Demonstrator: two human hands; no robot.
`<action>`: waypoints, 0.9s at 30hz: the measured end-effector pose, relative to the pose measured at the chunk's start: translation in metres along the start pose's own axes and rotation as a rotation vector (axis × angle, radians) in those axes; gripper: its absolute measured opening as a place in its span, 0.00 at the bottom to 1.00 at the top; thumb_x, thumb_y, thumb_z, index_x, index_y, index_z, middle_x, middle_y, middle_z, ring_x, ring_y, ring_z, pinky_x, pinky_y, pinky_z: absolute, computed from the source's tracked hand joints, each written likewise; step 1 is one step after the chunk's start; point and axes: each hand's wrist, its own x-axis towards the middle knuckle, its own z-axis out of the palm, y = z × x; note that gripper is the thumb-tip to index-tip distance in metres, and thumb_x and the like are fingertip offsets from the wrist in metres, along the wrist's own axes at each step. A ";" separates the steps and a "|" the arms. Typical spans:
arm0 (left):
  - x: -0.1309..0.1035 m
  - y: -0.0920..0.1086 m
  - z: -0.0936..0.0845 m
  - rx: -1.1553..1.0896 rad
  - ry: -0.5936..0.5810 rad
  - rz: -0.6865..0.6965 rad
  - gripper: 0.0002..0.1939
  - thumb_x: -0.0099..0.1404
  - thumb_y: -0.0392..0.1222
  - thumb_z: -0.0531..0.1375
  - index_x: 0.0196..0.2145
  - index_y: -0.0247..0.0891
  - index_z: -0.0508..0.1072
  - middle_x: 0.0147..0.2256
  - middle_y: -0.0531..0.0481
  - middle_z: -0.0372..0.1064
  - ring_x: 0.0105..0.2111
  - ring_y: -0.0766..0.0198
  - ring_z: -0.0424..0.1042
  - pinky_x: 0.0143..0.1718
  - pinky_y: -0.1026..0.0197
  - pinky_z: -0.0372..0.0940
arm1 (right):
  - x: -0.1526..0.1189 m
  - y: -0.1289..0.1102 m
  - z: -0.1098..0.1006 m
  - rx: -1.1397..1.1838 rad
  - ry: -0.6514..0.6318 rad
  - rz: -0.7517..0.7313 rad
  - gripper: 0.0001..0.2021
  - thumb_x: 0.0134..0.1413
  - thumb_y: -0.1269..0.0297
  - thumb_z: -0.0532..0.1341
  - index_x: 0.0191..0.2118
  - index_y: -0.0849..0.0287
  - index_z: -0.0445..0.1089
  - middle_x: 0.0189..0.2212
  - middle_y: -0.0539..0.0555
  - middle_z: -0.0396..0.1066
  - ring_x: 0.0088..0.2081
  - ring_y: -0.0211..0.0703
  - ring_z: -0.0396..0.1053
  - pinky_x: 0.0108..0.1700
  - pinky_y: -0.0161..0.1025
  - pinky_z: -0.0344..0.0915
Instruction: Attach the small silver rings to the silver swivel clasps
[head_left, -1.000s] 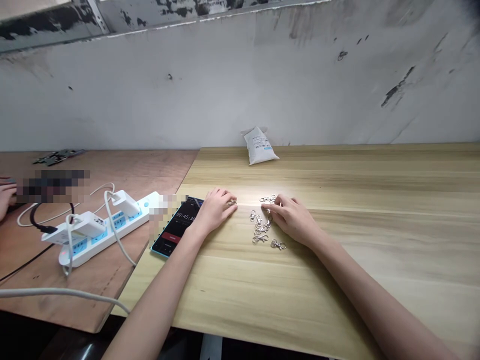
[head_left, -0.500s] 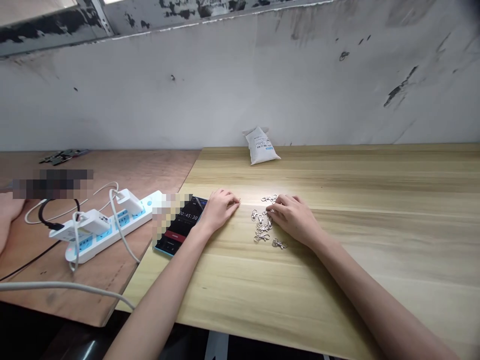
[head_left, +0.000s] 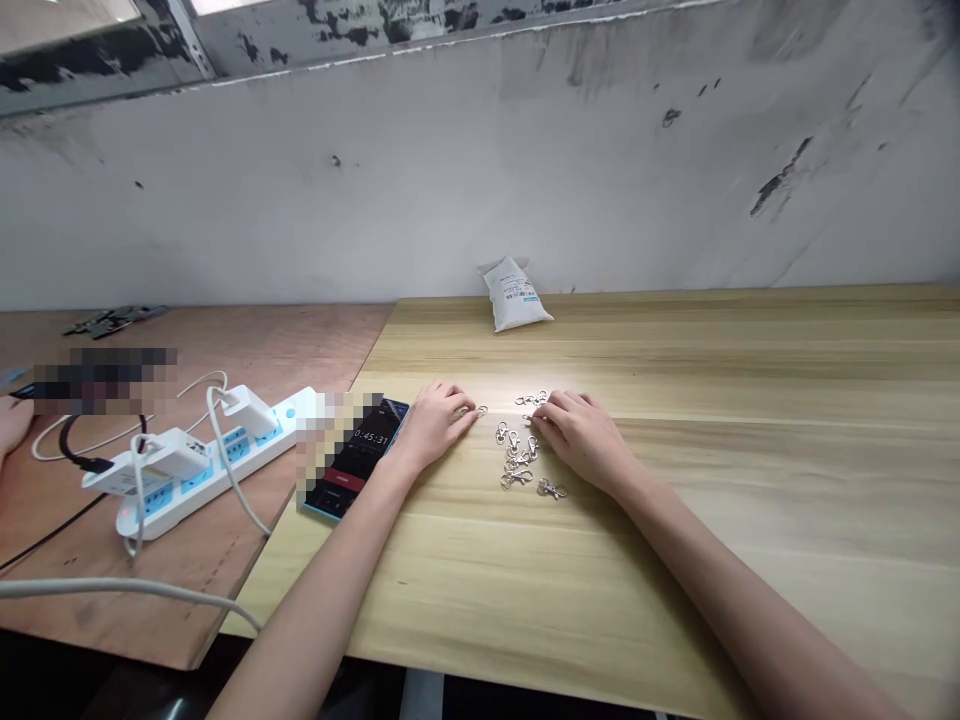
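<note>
My left hand [head_left: 441, 425] rests by the phone, thumb and fingertips pinched on a small metal key ring [head_left: 483, 410] that pokes out past them. Across from it, my right hand [head_left: 581, 435] is closed in a pinch on a small metal lobster clasp [head_left: 526, 418], mostly hidden by the fingers. Several silver lobster clasps [head_left: 517, 478] with rings lie loosely grouped on the wooden table, left of and below my right hand. A separate clasp [head_left: 552, 489] lies nearer to me, and a few more clasps [head_left: 531, 398] sit just beyond my right fingertips.
A phone [head_left: 356, 455] showing a timer lies beside my left wrist. On the lower brown table is a white power strip [head_left: 217, 465] with chargers and cables. A white packet [head_left: 516, 295] stands near the wall. Another person's hand [head_left: 13, 425] is at far left.
The view has shifted slightly. The ring at my left fingertips shows more clearly now, and my right hand has drawn a clasp slightly away from the group.
</note>
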 end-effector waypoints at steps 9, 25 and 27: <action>0.006 0.013 0.008 0.016 0.007 0.039 0.08 0.67 0.41 0.57 0.39 0.40 0.76 0.39 0.47 0.71 0.41 0.56 0.67 0.43 0.54 0.63 | 0.000 -0.001 0.001 0.020 -0.013 -0.009 0.14 0.67 0.64 0.50 0.35 0.57 0.71 0.34 0.56 0.71 0.37 0.46 0.67 0.42 0.43 0.59; 0.003 0.035 0.009 -0.467 0.131 -0.062 0.08 0.68 0.43 0.57 0.38 0.40 0.75 0.34 0.50 0.76 0.37 0.61 0.73 0.41 0.59 0.66 | -0.001 -0.003 0.005 0.243 0.058 0.040 0.06 0.62 0.68 0.54 0.35 0.57 0.67 0.35 0.54 0.71 0.37 0.45 0.69 0.42 0.42 0.59; 0.003 0.037 0.010 -0.491 0.117 -0.059 0.07 0.67 0.42 0.58 0.37 0.39 0.75 0.36 0.50 0.76 0.37 0.62 0.73 0.41 0.59 0.66 | -0.001 -0.004 0.006 0.274 0.045 0.035 0.05 0.61 0.69 0.55 0.34 0.57 0.67 0.34 0.54 0.71 0.36 0.44 0.68 0.42 0.42 0.59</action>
